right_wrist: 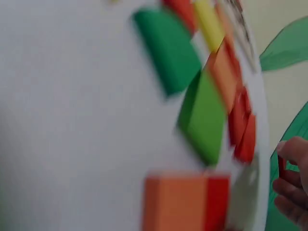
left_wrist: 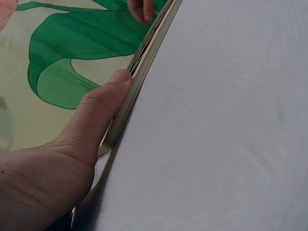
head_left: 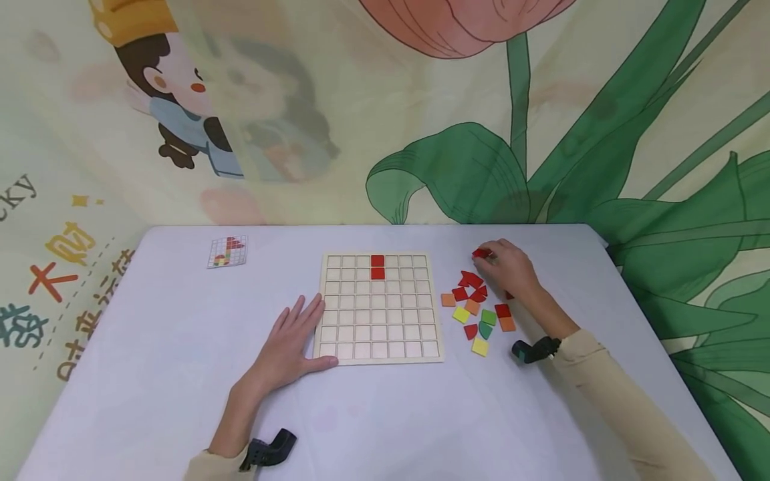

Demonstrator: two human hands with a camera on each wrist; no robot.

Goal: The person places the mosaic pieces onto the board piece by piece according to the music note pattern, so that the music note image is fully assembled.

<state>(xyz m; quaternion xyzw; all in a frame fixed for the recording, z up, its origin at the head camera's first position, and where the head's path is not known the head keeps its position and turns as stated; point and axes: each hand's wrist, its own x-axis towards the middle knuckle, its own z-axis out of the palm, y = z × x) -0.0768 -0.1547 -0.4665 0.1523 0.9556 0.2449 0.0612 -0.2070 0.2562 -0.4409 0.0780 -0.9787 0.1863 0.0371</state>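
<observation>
A pale wooden grid board (head_left: pixel 379 334) lies mid-table, with two red square blocks (head_left: pixel 377 267) one above the other in its top rows. My left hand (head_left: pixel 295 341) rests along the board's left edge, fingers straight and spread; in the left wrist view the thumb (left_wrist: pixel 98 106) touches the board's side (left_wrist: pixel 139 77). Right of the board, my right hand (head_left: pixel 508 267) pinches a red block (head_left: pixel 481 253) between thumb and fingers, at the far end of a loose group of blocks. The right wrist view also has this red block (right_wrist: pixel 281 166) between the fingertips.
Loose blocks lie between the board and my right arm: red pieces (head_left: pixel 471 279), orange squares (head_left: pixel 448 300), yellow squares (head_left: pixel 479 346), a green square (head_left: pixel 488 317) and a rounded green piece (head_left: pixel 484 330). A pattern card (head_left: pixel 227 252) lies at the far left. A printed curtain (head_left: pixel 337 200) hangs behind.
</observation>
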